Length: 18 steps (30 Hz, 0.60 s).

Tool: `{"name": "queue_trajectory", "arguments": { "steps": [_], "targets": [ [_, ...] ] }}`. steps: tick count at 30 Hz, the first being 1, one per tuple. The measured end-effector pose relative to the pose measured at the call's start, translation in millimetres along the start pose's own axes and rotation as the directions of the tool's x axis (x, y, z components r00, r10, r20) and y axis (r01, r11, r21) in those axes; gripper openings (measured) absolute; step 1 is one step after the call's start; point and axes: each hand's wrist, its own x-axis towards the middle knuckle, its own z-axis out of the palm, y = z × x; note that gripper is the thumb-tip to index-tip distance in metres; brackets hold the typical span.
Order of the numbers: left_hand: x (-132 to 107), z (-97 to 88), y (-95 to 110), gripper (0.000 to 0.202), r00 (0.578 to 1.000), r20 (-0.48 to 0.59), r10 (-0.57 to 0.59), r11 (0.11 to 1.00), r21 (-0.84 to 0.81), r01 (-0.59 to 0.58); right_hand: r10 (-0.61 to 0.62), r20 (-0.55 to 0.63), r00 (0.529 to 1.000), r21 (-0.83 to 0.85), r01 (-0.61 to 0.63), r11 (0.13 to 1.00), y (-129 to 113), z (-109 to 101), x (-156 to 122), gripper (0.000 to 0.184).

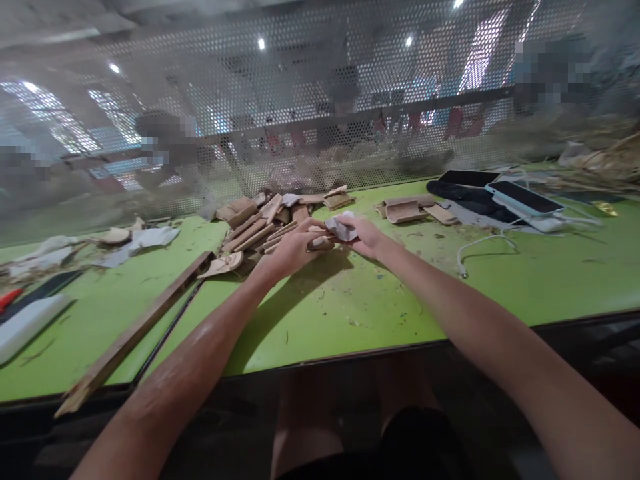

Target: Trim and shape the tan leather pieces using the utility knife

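Two bare forearms of mine are nearest, one coming from the left and one from the right, and they meet over the green counter. Below its near edge I see also my two legs.

I have one small brown piece in my left hand and one crumpled grey sheet in my right hand. My left fingers are bent and close around the piece; how firmly they press, I cannot tell. My right fingers pinch the sheet between the thumb and the others, just beside the piece; whether the two touch is not clear.

Both arms are stretched forward, the left hand with its back upward, the right hand turned toward the left one.

Behind my left hand lies one pile of brown pieces, too much overlapped for an exact count. To the right, well apart from it, is one smaller group of curved pieces. Farther right are two phone-like devices, one black and one in pale blue, with a white cable near them. On the left lies one long wooden stick, slanting past the near edge.
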Motion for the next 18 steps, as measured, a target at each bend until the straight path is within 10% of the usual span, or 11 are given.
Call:
{"name": "queue_trajectory", "arguments": {
  "steps": [18],
  "targets": [
    [1.1, 0.1, -6.6, 0.018, 0.996, 0.088, -0.010, 1.000, -0.004, 0.010, -0.087, -0.221, 0.971, -0.007, 0.088, 0.996, -20.0, -13.7, 0.9, 0.013]
  ]
}}
